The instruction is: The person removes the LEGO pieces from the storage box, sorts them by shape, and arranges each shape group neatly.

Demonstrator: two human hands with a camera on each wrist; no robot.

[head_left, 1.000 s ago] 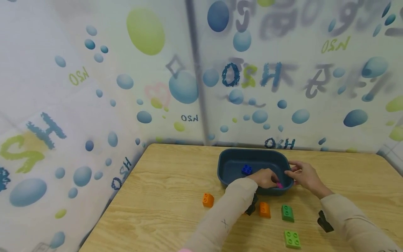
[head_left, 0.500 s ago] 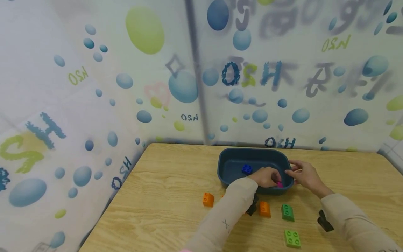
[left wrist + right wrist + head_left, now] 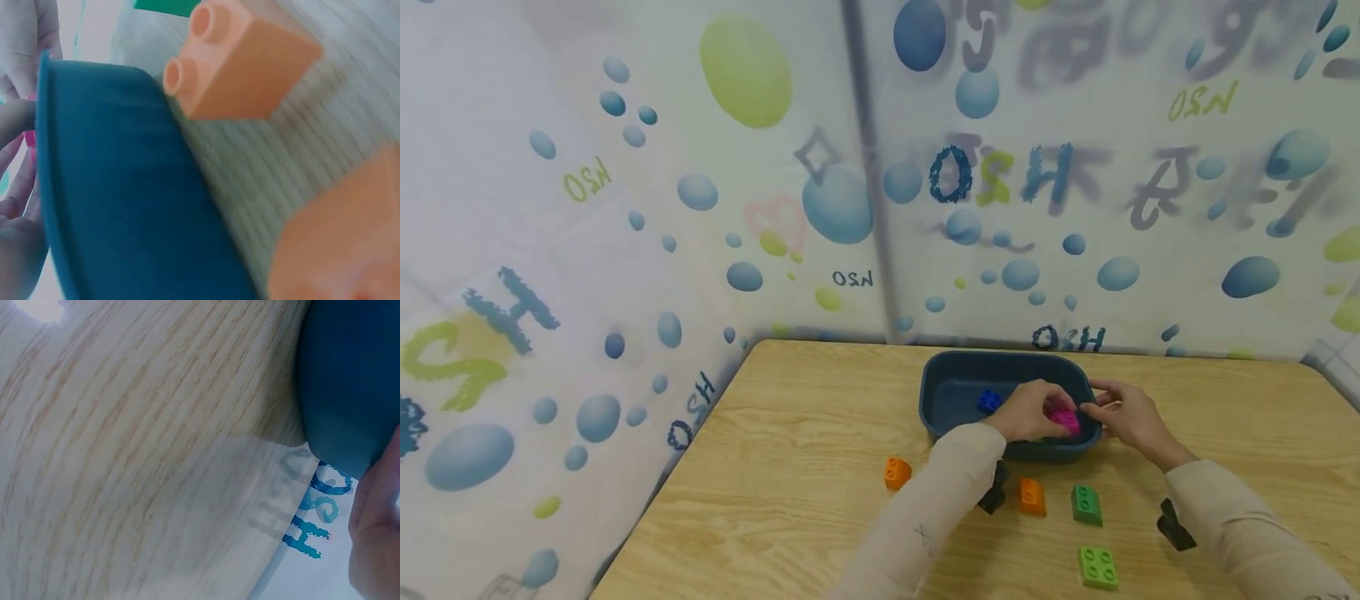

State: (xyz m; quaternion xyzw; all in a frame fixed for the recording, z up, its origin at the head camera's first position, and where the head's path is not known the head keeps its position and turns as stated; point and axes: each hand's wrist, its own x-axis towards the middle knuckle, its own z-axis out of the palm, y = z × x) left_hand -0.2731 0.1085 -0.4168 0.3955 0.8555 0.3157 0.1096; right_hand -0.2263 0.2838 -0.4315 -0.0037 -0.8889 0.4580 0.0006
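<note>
Pink block in one hand, bin in the other: keep that bin steady!

So the left hand (image 3: 1030,410) is pinching a pink block (image 3: 1065,421) between thumb and fingers, right of centre in the lower half of the frame, at the right end of the navy bin (image 3: 951,398). Can't tell if the block touches the bin floor, the fingers hide its underside. Right hand (image 3: 1131,421) looks to be pinching the bin's right rim, thumb near the block.

Imo that's a solid setup: one hand braces, the other handles. I'd keep the pinch light and the block level, so it doesn't snag the right wall or that thumb. I'd also watch the wrist near the blue block (image 3: 988,402) further left inside the bin.

The near wall's the other risk: an orange block (image 3: 1032,497) sits just below it in the frame, with a dark green block (image 3: 1086,505) to its right, so a low sleeve could knock stuff around
</note>
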